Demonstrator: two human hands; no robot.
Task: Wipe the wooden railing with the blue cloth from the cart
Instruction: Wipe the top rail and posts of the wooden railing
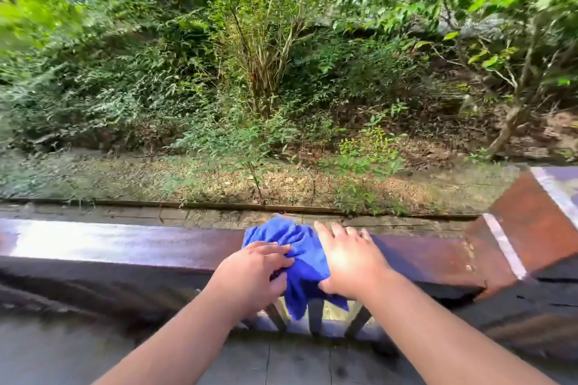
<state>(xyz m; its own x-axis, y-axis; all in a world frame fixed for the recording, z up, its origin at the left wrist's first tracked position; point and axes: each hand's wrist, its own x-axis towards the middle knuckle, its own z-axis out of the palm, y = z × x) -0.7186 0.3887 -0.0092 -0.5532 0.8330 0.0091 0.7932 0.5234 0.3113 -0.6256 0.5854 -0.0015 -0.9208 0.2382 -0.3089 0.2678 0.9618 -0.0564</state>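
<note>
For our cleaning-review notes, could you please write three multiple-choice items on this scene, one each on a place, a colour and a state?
1. Where does the cloth lie?
A. on the ground
B. draped over the wooden railing
C. in a cart

2. What colour is the cloth?
A. blue
B. yellow
C. white

3. How is the right hand placed?
A. raised in the air
B. curled round a baluster
C. flat, fingers spread, on cloth and railing

Answers: 1 B, it hangs over the rail top; 2 A, it is bright blue; 3 C, the palm presses down while the left hand bunches the cloth.
</note>
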